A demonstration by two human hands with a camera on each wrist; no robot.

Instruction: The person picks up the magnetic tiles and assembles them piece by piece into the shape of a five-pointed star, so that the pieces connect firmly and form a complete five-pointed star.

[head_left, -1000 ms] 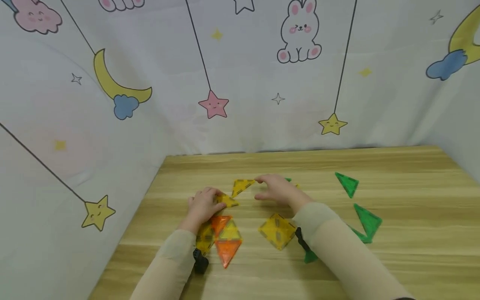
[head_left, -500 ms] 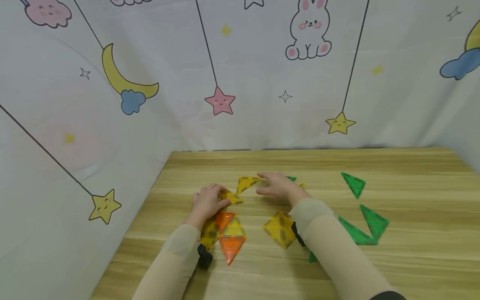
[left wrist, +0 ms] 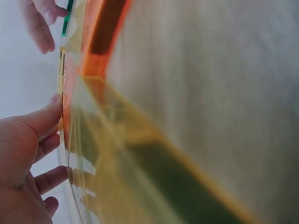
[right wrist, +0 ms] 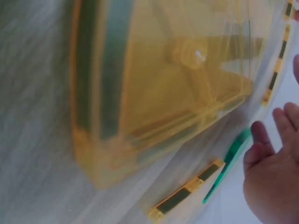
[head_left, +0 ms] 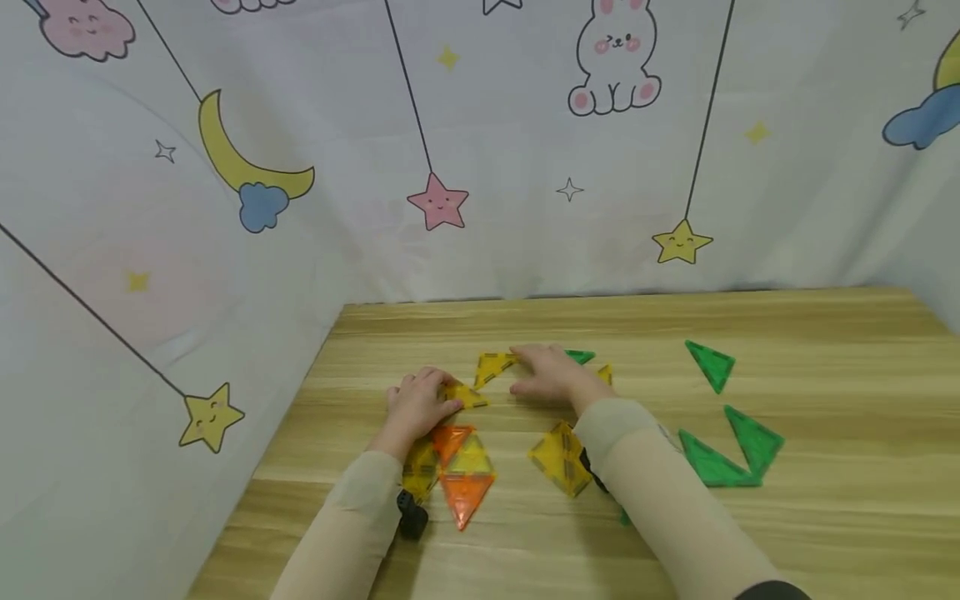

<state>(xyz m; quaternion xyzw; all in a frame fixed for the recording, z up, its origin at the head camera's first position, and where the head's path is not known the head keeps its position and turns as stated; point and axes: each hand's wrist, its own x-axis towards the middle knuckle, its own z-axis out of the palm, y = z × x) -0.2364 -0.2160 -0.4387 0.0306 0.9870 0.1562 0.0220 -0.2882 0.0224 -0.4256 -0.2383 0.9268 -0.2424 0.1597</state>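
Note:
Near the table's middle, my left hand pinches a flat translucent yellow triangle magnetic tile between thumb and fingers. My right hand reaches in from the right with relaxed, spread fingers. One fingertip lies at the right tip of another yellow triangle tile; whether it touches cannot be told. In the right wrist view, the palm of the right hand shows with nothing in it. Below the left hand, orange triangle tiles meet a yellow triangle tile. More yellow tiles lie partly under the left wrist.
A diamond of yellow tiles lies left of my right sleeve. Behind the right hand are a green tile and a yellow one. Several green triangle tiles lie farther right. A printed cloth hangs behind the table.
The head view has shifted slightly. My right forearm has moved a little left, uncovering more of a green tile on the right. The left hand keeps its grip on the yellow tile.

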